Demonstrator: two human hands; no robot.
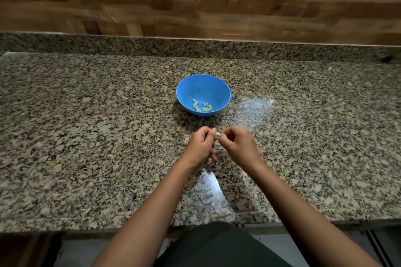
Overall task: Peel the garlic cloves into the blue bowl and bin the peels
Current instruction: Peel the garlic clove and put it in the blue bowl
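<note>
A blue bowl [191,86] stands on the granite counter, with several peeled pale garlic cloves [202,106] lying at its bottom. Just in front of the bowl my two hands meet above the counter. My left hand [200,144] pinches a small whitish garlic clove [217,135] between thumb and fingers. My right hand [237,142] has its fingers curled and pinches at the same clove from the right. A pale piece of garlic or peel [185,141] lies on the counter beside my left hand, partly hidden by it.
The speckled granite counter [86,125] stretches wide to both sides, with a low granite upstand and a wooden wall [108,6] behind. A few small pale flecks [72,178] lie on the left part. The counter's front edge runs near my body.
</note>
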